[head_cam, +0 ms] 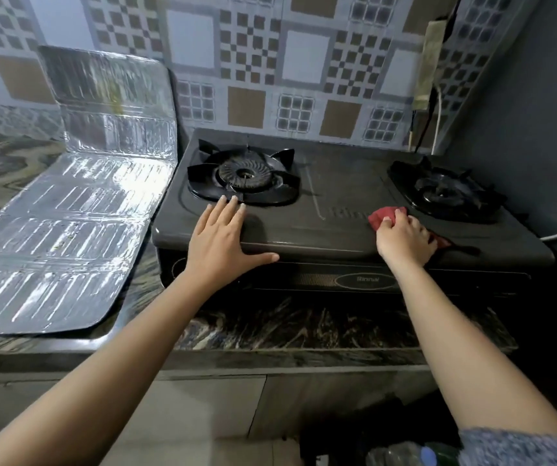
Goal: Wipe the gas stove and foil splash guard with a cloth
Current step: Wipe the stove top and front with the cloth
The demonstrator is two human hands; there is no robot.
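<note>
In the head view, the right hand [403, 235] grips a bunched red cloth [386, 216] on the gas stove [334, 210] top, between its two burners. The left hand [218, 238] lies flat, fingers spread, at the stove's front-left edge. The foil splash guard [78, 196] stands left of the stove.

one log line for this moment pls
right hand: wiping black gas stove with red cloth | left hand: flat, bracing stove | foil splash guard: untouched
</note>
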